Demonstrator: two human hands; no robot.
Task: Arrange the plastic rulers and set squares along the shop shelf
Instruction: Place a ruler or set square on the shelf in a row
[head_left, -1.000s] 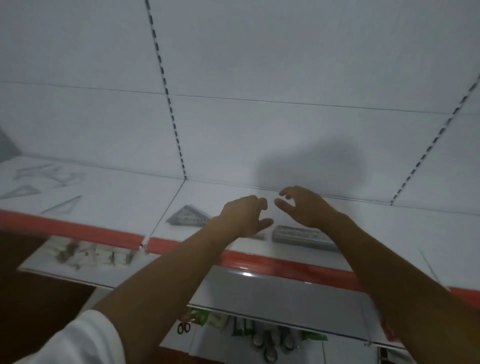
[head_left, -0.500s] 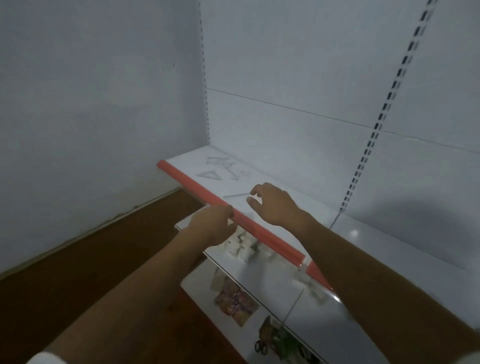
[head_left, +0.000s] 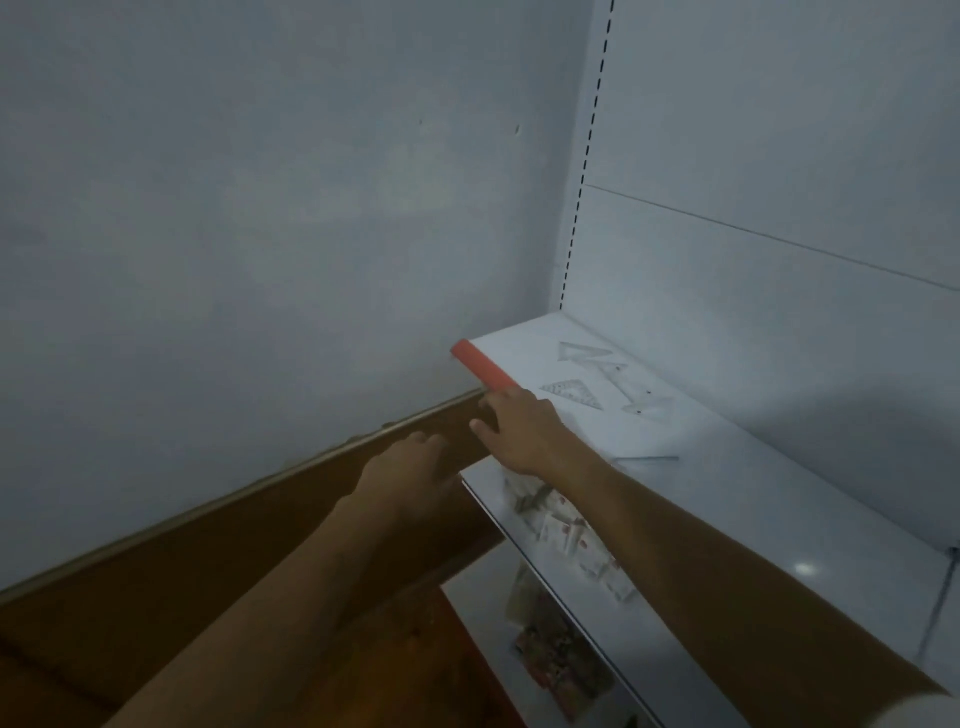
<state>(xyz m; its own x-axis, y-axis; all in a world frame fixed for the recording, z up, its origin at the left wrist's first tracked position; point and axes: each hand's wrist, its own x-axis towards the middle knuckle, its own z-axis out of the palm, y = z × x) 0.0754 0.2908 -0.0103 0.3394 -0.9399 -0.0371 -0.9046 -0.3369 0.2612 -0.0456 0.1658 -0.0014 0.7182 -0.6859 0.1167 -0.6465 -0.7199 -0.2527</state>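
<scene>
Dim room: plain pale wall (head_left: 234, 218), dark brown floor (head_left: 156, 613), white slotted shelving back panel (head_left: 779, 156).

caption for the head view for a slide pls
Right hand reaches the shelf's red edge near clear set squares; left hand hovers lower.

View swings left to the shelf's end

The right hand (head_left: 524, 434) now reaches over the red shelf edge (head_left: 480, 366) near the set squares (head_left: 602, 382); the left hand (head_left: 408, 475) hangs lower, off the shelf.
</scene>
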